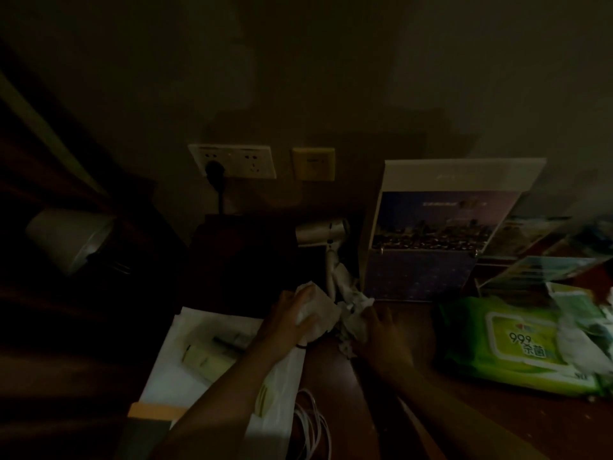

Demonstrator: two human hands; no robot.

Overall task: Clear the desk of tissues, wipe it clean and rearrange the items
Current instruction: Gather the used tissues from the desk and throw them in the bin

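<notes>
Clutching tissue (323,313) in left hand (288,310) grip, tissue pile (355,302) beside right hand (388,333)

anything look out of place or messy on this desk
Yes: crumpled tissues litter the desk beside the hair dryer, some up against its handle. The left hand grips another tissue wad. The dim light hides finer detail.

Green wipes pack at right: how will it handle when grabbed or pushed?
Green wipes pack looks soft and bulging, so it probably sags if lifted by one edge. Its film wrap looks glossy, possibly slippery. Lying flat on the desk, it likely slides when pushed.
</notes>
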